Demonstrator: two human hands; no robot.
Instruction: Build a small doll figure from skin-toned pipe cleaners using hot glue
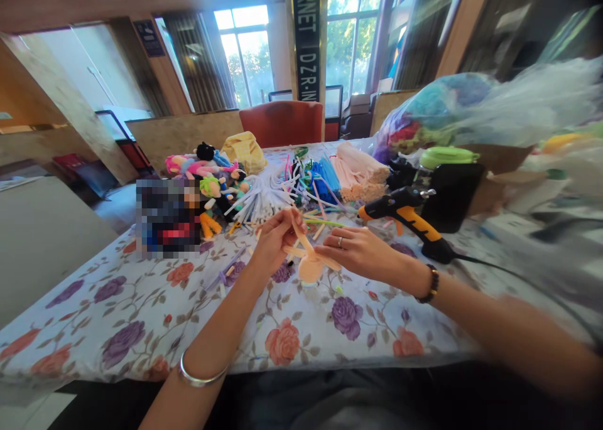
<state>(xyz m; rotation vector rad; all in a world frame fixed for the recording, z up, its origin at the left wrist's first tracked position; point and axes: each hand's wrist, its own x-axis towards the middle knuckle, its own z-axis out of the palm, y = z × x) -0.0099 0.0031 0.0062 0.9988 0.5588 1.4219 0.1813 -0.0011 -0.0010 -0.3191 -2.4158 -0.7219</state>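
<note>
Daylight through windows (254, 56); greenery (348, 47) outside. Dark curtains (200, 59) alongside. Vertical lettered sign (306, 37) behind red chair (282, 123), far side of flowered table (198, 304). Low wall (188, 132), stone-patterned, at left.

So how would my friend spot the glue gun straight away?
On the flowered tablecloth, find the right hand. Just beyond it is the glue gun: its orange patches and trailing cord set it apart from the plain black slab beside it.
</note>
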